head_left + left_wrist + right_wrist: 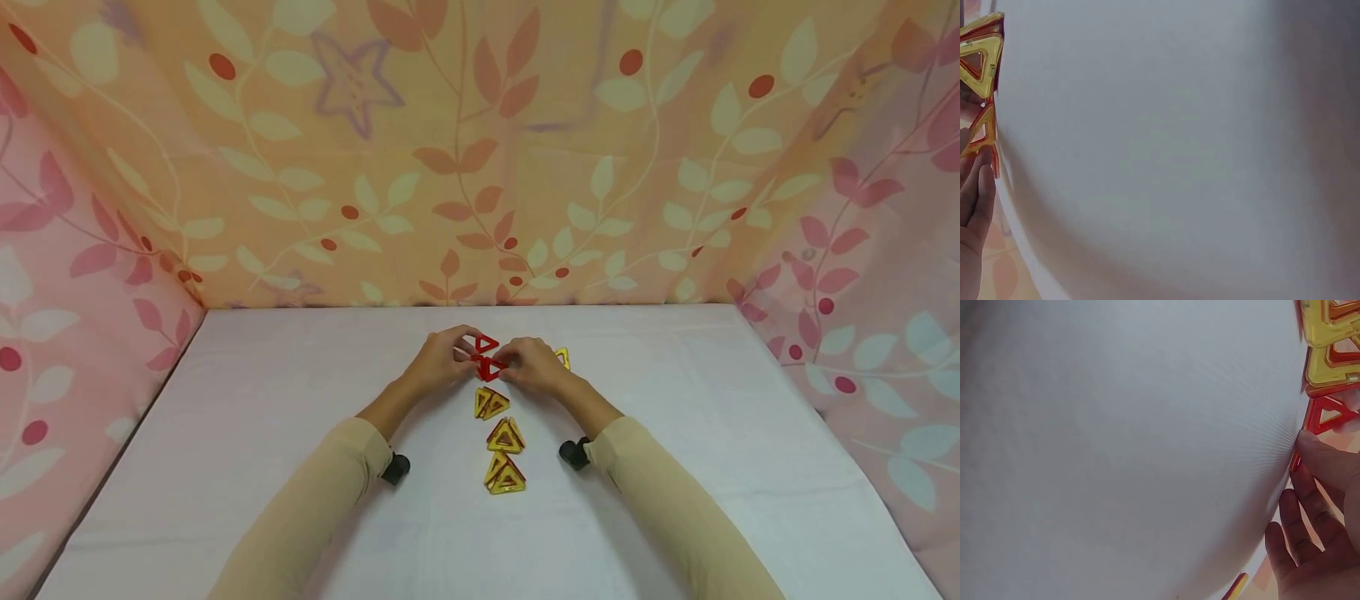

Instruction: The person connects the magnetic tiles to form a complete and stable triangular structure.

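In the head view, my left hand holds red triangular magnetic tiles from the left, with its fingertips by the upper red tile. Opposite it, my right hand pinches the lower red tile at its right corner. The right wrist view shows thumb and index finger on the edge of a red tile. Fingers of the left hand touch an orange-looking tile in the left wrist view. How the red tiles join is partly hidden by the fingers.
Yellow-and-red tile clusters stand in a column towards me: one just below the hands, another and the nearest. A yellow tile lies behind the right hand. Floral cloth walls the white table.
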### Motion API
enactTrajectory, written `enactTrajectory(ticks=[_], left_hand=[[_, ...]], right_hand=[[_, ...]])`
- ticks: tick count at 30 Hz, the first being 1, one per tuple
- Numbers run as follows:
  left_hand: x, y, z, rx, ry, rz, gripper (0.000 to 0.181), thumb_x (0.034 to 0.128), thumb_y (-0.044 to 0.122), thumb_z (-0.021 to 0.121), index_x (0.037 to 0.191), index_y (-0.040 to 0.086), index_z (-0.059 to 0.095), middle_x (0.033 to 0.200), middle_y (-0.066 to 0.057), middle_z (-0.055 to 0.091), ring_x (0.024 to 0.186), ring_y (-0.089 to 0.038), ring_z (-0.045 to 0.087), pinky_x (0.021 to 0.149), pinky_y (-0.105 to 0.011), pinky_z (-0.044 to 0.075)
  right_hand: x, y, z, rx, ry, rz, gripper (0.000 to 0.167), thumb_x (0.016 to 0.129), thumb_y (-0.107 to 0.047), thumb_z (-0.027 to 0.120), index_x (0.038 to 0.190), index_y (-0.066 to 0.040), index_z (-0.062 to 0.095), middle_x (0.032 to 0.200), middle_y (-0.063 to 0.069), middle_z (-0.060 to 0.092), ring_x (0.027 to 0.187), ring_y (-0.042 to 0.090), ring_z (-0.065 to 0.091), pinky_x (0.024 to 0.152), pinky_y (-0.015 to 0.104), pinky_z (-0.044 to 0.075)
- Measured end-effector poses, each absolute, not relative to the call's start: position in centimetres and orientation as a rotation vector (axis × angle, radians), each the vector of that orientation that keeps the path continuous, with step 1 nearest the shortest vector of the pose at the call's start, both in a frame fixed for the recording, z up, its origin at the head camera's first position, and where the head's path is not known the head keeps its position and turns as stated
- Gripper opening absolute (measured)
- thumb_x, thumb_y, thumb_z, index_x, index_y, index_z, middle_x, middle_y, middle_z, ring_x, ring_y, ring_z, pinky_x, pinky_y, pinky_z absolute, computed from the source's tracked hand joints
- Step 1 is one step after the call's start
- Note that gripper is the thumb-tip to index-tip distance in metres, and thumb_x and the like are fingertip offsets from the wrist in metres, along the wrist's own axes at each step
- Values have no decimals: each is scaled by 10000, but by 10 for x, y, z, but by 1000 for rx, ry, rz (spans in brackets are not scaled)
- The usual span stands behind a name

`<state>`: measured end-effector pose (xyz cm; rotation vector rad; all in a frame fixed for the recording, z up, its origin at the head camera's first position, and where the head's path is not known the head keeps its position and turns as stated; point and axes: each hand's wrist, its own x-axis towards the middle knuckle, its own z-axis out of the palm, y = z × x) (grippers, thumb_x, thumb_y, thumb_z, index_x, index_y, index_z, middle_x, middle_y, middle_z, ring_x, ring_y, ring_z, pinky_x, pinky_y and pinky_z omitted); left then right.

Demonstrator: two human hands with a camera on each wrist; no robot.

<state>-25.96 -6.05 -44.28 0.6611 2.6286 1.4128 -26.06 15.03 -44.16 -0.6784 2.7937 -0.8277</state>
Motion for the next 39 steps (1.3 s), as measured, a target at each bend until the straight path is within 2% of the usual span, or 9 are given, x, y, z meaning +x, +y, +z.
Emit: enactTrajectory(ticks=[6, 13, 25, 30, 34, 39], left_hand=[[-258, -55, -441, 661, 2544, 1489, 475, 837, -81, 738, 1283, -28, 581, 1034, -166, 688, 937, -294, 716, 831, -339, 576], [-258, -51, -444, 623, 2517, 1480, 481, 840, -63, 742, 1292, 2, 588, 1057, -132, 659, 1019, -272, 700, 852, -325, 567], [-259, -51, -444, 631, 2532, 1433, 490, 857, -61, 728, 1312, 0, 557, 1080, -130, 660, 1066, -283, 686, 892, -355, 553], [-259, -51, -443, 637, 2521, 1437, 493, 854, -65, 727, 1309, -7, 547, 1083, -142, 671, 1049, -272, 691, 888, -348, 555], [-260, -50, -445, 628, 2503, 1462, 496, 848, -64, 734, 1304, -16, 544, 1081, -155, 673, 1041, -282, 695, 885, -350, 556], [-260, -51, -444, 609, 2482, 1486, 510, 848, -59, 734, 1315, -17, 535, 1090, -168, 668, 1050, -300, 691, 897, -365, 551]], right_hand=[[-261, 150, -442, -680, 2779, -850, 280, 882, -104, 760, 1158, -66, 727, 1098, 57, 712, 1061, 222, 610, 1029, 441, 443], [-261, 151, -441, -697, 2784, -860, 276, 880, -98, 761, 1150, -54, 727, 1074, 57, 713, 1034, 213, 619, 1015, 436, 448], [-262, 152, -443, -703, 2789, -835, 266, 892, -105, 748, 1153, -58, 722, 1085, 53, 709, 1057, 220, 608, 1068, 474, 379], [-266, 156, -442, -699, 2748, -867, 242, 899, -110, 740, 1137, -71, 723, 1072, 31, 709, 1047, 194, 614, 1027, 429, 437], [-273, 159, -437, -689, 2714, -965, 211, 906, -68, 712, 1115, -38, 724, 1009, 42, 717, 981, 193, 637, 952, 401, 494], [-285, 160, -434, -656, 2748, -1023, 249, 906, -38, 699, 1151, 4, 702, 1037, 89, 705, 964, 223, 629, 918, 392, 513]])
